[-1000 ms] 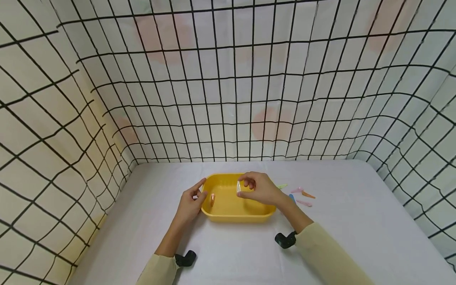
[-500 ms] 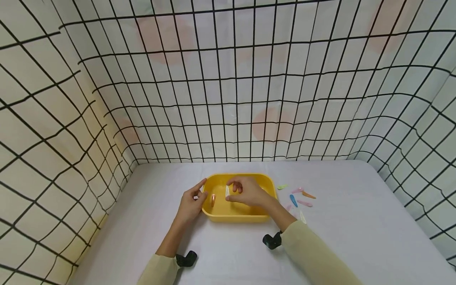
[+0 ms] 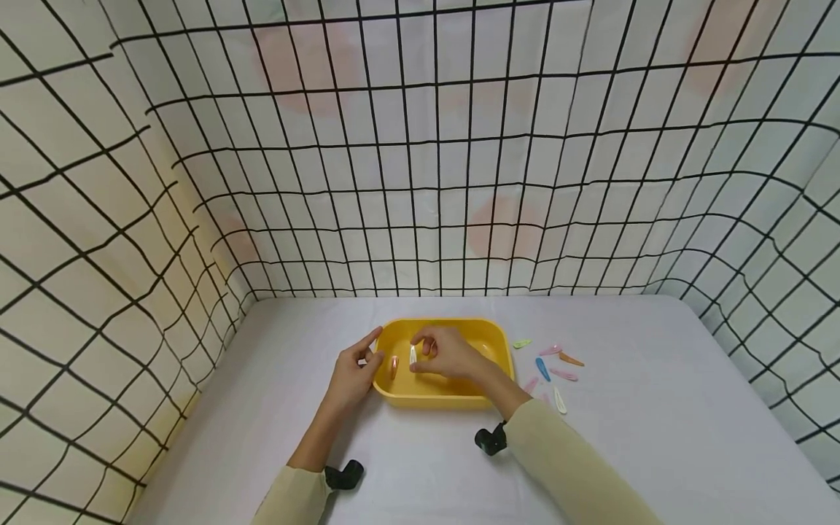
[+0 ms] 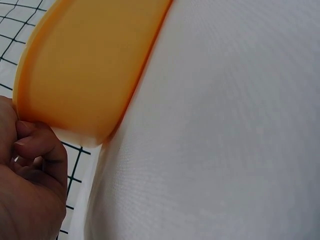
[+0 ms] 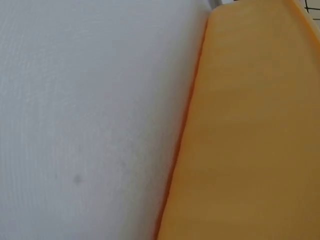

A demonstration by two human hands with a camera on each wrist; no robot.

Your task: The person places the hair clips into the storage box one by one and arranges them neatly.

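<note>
Right hand (image 3: 446, 354) has a white clip (image 3: 413, 356) pinched upright between thumb and fingertip, over the left half of the yellow tray (image 3: 429, 402). Can't tell if the clip touches the tray floor; the angle's poor. Left hand (image 3: 351, 373) grips the tray's left end, thumb at the rim, fingers curled against the outside wall. Copper clip (image 3: 394, 367) lies in the tray, just left of the white one. On the counter (image 3: 210, 437), right of the tray: green clip (image 3: 522, 343), blue clip (image 3: 542, 368), orange clip (image 3: 571, 359), second white clip (image 3: 559, 400), plus some pink clips (image 3: 564, 375).
</note>
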